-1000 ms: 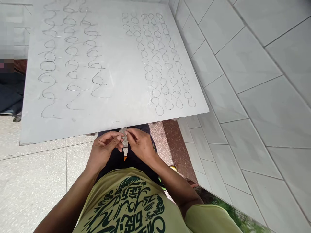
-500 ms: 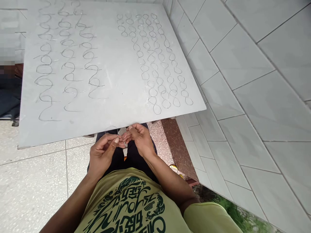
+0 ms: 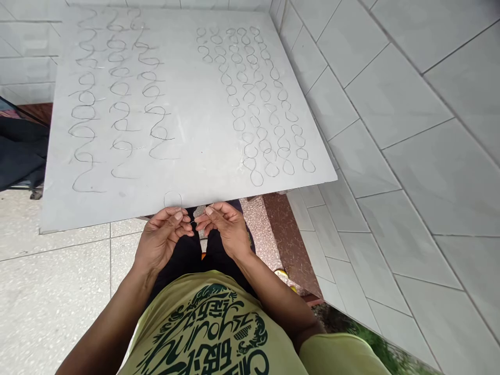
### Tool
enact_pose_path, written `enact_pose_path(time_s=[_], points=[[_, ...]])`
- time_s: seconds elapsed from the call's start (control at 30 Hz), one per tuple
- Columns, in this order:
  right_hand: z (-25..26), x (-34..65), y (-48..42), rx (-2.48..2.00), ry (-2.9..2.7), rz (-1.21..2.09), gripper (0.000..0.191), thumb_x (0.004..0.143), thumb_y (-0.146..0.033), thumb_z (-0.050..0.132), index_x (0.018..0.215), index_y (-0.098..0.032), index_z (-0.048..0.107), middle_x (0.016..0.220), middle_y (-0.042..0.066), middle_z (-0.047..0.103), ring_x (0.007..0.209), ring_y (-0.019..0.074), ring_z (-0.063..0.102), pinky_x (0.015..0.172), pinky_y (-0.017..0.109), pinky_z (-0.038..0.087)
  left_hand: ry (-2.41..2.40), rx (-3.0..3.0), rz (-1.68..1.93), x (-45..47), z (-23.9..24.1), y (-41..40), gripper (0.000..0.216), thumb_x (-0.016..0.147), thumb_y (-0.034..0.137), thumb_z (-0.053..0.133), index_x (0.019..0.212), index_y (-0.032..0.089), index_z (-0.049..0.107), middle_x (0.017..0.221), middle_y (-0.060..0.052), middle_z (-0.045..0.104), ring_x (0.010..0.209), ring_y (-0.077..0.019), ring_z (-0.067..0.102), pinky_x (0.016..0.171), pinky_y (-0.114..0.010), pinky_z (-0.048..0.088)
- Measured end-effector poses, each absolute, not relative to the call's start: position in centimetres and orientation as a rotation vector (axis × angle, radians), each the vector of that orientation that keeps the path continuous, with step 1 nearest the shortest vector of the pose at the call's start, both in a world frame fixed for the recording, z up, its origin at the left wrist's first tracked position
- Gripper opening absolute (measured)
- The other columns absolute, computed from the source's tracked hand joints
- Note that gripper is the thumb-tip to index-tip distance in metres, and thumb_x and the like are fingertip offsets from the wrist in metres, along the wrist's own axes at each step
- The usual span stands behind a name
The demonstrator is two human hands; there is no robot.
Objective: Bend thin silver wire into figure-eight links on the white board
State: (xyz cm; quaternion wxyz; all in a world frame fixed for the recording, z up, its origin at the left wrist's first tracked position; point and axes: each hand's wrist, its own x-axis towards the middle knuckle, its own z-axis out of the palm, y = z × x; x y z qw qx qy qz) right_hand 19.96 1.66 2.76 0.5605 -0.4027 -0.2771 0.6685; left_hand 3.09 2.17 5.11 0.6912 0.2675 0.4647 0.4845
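In front of my lap, at the near edge of the white board (image 3: 187,172), I hold a thin piece of wire (image 3: 172,191). A round loop of it rises above my left hand (image 3: 162,237), whose thumb and forefinger are pinched on it. My right hand (image 3: 226,226) pinches toward the same wire from the other side, thumb against forefinger. A small gap separates the two hands. The stretch of wire between my fingertips is too fine to follow clearly.
On the board's left lie columns of open, S-shaped bent wires (image 3: 84,133). Figure-eight wires (image 3: 255,172) form rows on its right. A grey tiled wall (image 3: 375,135) borders the right side. Dark cloth (image 3: 19,151) hangs beyond the left edge, above a speckled floor (image 3: 58,291).
My hands have moved apart, the left one leftward. The wire loop now shows more fully above my left hand. The view has shifted slightly, so the board appears farther right.
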Motion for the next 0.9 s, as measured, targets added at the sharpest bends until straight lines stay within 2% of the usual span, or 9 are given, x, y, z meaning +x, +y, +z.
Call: enact_pose_path(time_s=[0.2, 0.5, 0.7, 0.9], points=[[2.7, 19.2, 1.1, -0.912, -0.602, 1.521, 0.020, 0.091, -0.037, 0.075, 0.085, -0.020, 0.069, 0.085, 0.006, 0.081, 0.065, 0.0178, 0.075, 0.052, 0.026, 0.055, 1.007, 0.542, 1.130, 3.1, 4.9, 2.4, 0.021, 0.078, 0.025, 0.088, 0.093, 0.015, 0.078, 0.084, -0.004, 0.074, 0.068, -0.0118, 0.069, 0.061, -0.021, 0.061], [2.9, 19.3, 1.2, -0.949, -0.637, 1.477, 0.016, 0.088, -0.036, 0.077, 0.089, -0.020, 0.075, 0.089, 0.005, 0.080, 0.071, 0.0188, 0.076, 0.052, 0.026, 0.056, 1.030, 0.599, 1.170, 3.4, 5.4, 2.2, 0.019, 0.082, 0.027, 0.085, 0.095, 0.015, 0.077, 0.087, -0.004, 0.074, 0.070, -0.0131, 0.070, 0.064, -0.024, 0.062], [3.6, 19.0, 1.4, -0.985, -0.608, 1.363, 0.015, 0.087, -0.035, 0.078, 0.085, -0.020, 0.072, 0.086, 0.006, 0.080, 0.065, 0.0188, 0.073, 0.052, 0.029, 0.054, 1.009, 0.561, 1.137, 3.9, 6.0, 2.0, 0.020, 0.081, 0.027, 0.086, 0.095, 0.016, 0.077, 0.085, -0.004, 0.075, 0.069, -0.0130, 0.070, 0.064, -0.024, 0.062], [3.3, 19.7, 2.0, -0.869, -0.593, 1.528, 0.018, 0.089, -0.037, 0.077, 0.086, -0.020, 0.075, 0.085, 0.006, 0.079, 0.068, 0.0188, 0.074, 0.051, 0.026, 0.052, 1.030, 0.633, 1.108, 3.9, 6.5, 1.9, 0.019, 0.083, 0.029, 0.084, 0.095, 0.015, 0.077, 0.083, -0.005, 0.075, 0.066, -0.0143, 0.071, 0.064, -0.026, 0.062]])
